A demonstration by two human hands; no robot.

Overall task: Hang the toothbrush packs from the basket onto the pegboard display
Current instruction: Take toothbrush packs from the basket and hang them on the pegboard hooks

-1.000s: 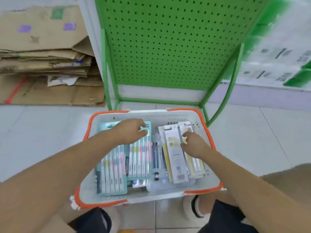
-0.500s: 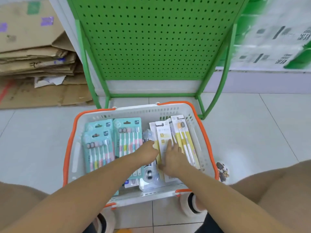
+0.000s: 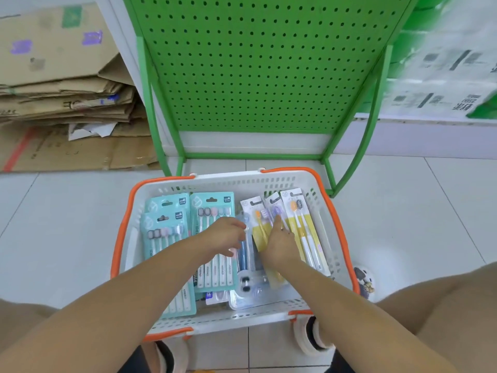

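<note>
A white basket with an orange rim (image 3: 334, 232) stands on the floor in front of the green pegboard display (image 3: 255, 63), which has no packs hanging in the visible part. Inside lie teal multi-brush packs (image 3: 161, 224) on the left, a clear pack with a blue toothbrush (image 3: 245, 258) in the middle and yellow packs (image 3: 305, 224) on the right. My left hand (image 3: 224, 235) hovers curled over a teal pack, fingertips at the clear pack's edge. My right hand (image 3: 279, 244) lies flat on the yellow packs, one finger stretched forward.
Flattened cardboard boxes (image 3: 61, 103) are stacked to the left of the display. The display's green frame legs (image 3: 368, 125) stand just behind the basket. Printed white-and-green cartons (image 3: 443, 84) are at the right. My knees and shoes flank the basket's near side.
Both hands have pulled back from the basket's far part to its middle and come close together. The camera view shifted, so the basket sits more centred.
</note>
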